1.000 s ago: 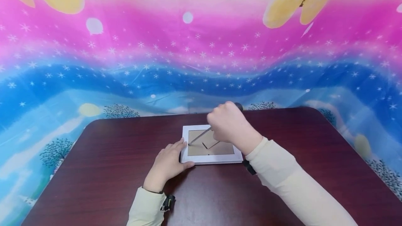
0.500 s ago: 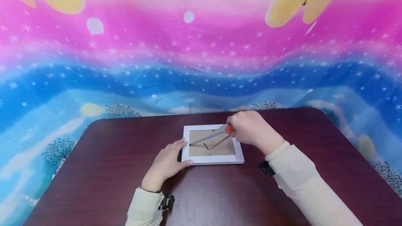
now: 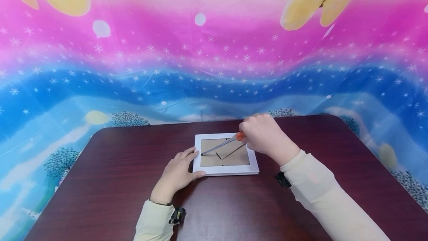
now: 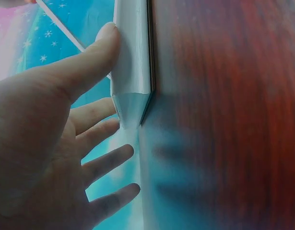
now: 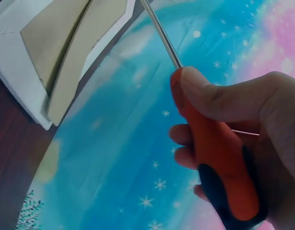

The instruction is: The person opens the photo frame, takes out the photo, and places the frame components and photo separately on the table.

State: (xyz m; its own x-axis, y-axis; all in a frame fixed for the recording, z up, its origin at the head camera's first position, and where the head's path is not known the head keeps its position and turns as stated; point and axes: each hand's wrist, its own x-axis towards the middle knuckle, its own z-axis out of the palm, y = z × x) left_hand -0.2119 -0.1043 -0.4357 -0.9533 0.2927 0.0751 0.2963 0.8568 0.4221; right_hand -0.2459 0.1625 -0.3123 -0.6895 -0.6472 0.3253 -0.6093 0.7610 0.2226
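A white picture frame (image 3: 224, 170) lies back side up on the table, with a brown backing board (image 3: 210, 162) inside it. In the head view my left hand (image 3: 177, 172) rests at the frame's left end, thumb on the near edge; its fingers are spread and nearly straight in the left wrist view. My right hand (image 3: 267, 135) grips a screwdriver (image 5: 219, 158) by its orange and black handle. The metal shaft (image 3: 219, 145) slants down to the left, its tip at the backing's left edge by a small dark spot.
A stand flap on the backing is partly lifted, as the right wrist view shows. Small dark tabs sit along the frame's inner edges. The dark red wooden table (image 3: 110, 181) reaches back to a colourful printed cloth (image 3: 180, 84).
My right hand has moved right and lowered the screwdriver to a flatter slant, then come slightly back left. Its tip stays at the same edge. My left hand and the frame hold nearly still.
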